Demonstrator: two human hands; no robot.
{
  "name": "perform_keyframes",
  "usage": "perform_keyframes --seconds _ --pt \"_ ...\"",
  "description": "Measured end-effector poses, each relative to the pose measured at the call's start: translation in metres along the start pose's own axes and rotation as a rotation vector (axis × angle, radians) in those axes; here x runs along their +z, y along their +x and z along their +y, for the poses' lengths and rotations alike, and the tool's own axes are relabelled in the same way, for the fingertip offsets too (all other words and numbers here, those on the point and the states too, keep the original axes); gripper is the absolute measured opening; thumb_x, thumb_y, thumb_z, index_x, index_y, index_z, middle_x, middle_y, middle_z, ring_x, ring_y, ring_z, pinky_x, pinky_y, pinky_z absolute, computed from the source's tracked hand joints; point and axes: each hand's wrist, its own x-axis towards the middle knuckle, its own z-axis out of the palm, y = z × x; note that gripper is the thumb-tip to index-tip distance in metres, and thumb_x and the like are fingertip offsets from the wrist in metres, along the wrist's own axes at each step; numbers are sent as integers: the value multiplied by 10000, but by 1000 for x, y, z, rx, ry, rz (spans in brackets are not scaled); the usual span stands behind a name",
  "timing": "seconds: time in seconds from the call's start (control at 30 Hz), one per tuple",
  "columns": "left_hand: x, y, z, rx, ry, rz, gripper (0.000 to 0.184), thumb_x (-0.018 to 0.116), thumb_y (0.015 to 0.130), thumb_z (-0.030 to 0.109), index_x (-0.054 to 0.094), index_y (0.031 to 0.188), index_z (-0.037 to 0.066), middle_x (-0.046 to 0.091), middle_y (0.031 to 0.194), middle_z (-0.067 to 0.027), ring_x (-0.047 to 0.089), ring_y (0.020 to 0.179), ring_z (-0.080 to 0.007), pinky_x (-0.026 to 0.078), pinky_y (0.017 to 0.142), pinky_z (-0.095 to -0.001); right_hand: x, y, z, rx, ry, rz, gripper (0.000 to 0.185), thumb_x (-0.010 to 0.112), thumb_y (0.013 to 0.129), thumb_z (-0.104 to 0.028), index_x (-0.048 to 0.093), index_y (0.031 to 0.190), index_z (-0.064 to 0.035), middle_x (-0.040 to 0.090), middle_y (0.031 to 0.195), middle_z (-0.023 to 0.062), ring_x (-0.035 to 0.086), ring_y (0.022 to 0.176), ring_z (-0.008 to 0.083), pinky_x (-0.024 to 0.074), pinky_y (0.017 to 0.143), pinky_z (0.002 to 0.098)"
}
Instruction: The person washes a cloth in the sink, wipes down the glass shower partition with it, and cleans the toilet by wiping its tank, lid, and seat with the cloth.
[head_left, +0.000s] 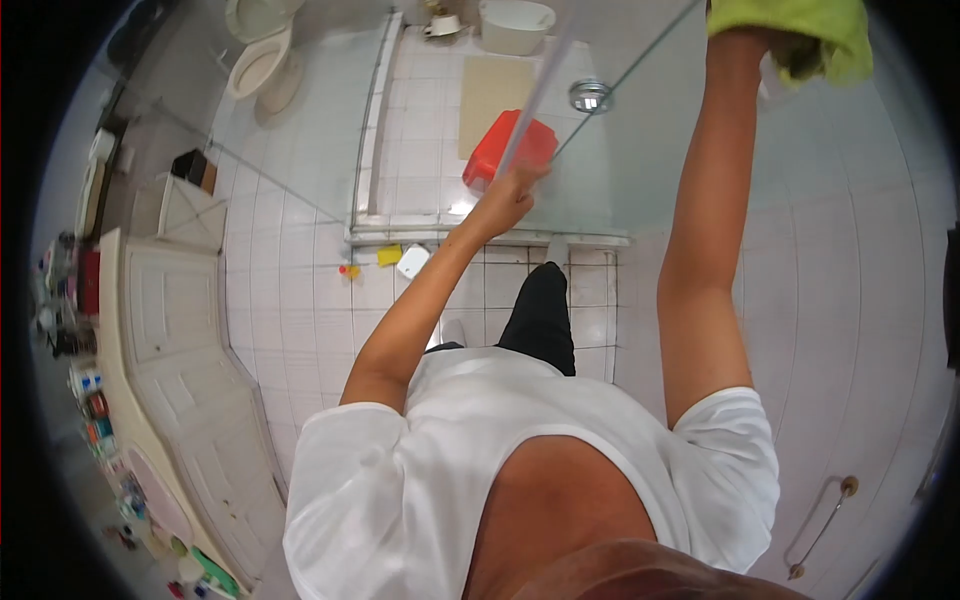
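My left hand is closed at the edge of a clear glass shower door, with the fingers curled around it. My right arm reaches far up to the upper right, where a yellow-green cloth covers most of my right hand. The cloth lies against or close to the glass panel there; contact is hard to judge. Past my left hand, a red plastic container stands on the shower floor, partly seen through the glass.
A raised tiled curb borders the shower. Beside it lie a yellow sponge, a white container and a small red-yellow item. A beige mat, white tub, toilet, cabinets and towel bar surround me.
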Motion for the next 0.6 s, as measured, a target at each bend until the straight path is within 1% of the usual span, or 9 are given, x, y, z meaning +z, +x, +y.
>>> perform_keyframes --seconds 0.1,0.13,0.2,0.23,0.3,0.43,0.5,0.57,0.6 --pt "-3 -41 -47 -102 7 -43 494 473 758 -10 505 1246 52 533 1231 -196 538 1110 -320 430 932 -373 15 -76 -27 -95 -155 -137 290 587 849 -138 543 1121 -47 560 1146 89 530 1038 211 444 833 375" --pt "-5 -55 -61 -167 61 -68 477 476 761 9 515 1234 49 548 1204 -202 542 1099 -326 430 930 -377 19 -111 -34 -53 -98 -177 286 581 854 -130 541 1125 -48 558 1151 85 529 1039 208 446 828 374" --pt "-7 -84 -93 -227 156 -93 449 487 770 49 530 1217 46 574 1163 -205 548 1082 -336 430 928 -381 41 -181 -24 51 172 -60 378 559 887 -165 472 1226 -25 494 1247 111 474 1133 257 412 940 379" --pt "-8 -103 -113 -225 196 -93 437 495 777 70 534 1212 46 583 1149 -202 550 1076 -339 430 927 -381 34 -204 -45 157 350 -93 451 540 904 -174 397 1309 -40 424 1342 107 427 1208 238 399 981 376" --pt "-16 -142 -139 -288 243 -107 425 516 787 103 540 1208 49 591 1141 -197 551 1073 -343 429 927 -384 34 -215 -53 170 285 -137 458 539 906 -187 391 1313 -38 419 1348 108 418 1217 240 384 998 376" --pt "-42 -216 -170 -445 256 -81 419 560 804 153 541 1212 57 583 1160 -191 549 1075 -343 430 924 -391 28 -212 -30 182 130 -214 474 538 912 -214 379 1322 -36 408 1359 109 400 1236 246 354 1032 378" --pt "-48 -244 -172 -501 257 -39 422 572 813 174 538 1218 60 581 1166 -189 555 1064 -339 435 915 -391 23 -184 -7 13 -74 -163 458 509 927 -238 384 1317 -32 423 1343 117 412 1221 260 358 1028 376" --pt "-61 -259 -158 -573 266 -12 426 577 821 188 534 1226 62 579 1173 -185 566 1046 -332 441 902 -388 14 -109 -21 -62 -90 -79 430 494 935 -260 422 1286 -23 474 1284 120 450 1172 261 373 1005 359" --pt "-67 -260 -147 -615 220 12 429 580 823 183 531 1232 62 584 1167 -180 572 1028 -326 442 897 -376 8 -80 -34 33 53 -71 418 506 929 -263 451 1263 -17 509 1244 116 472 1142 251 377 994 345"
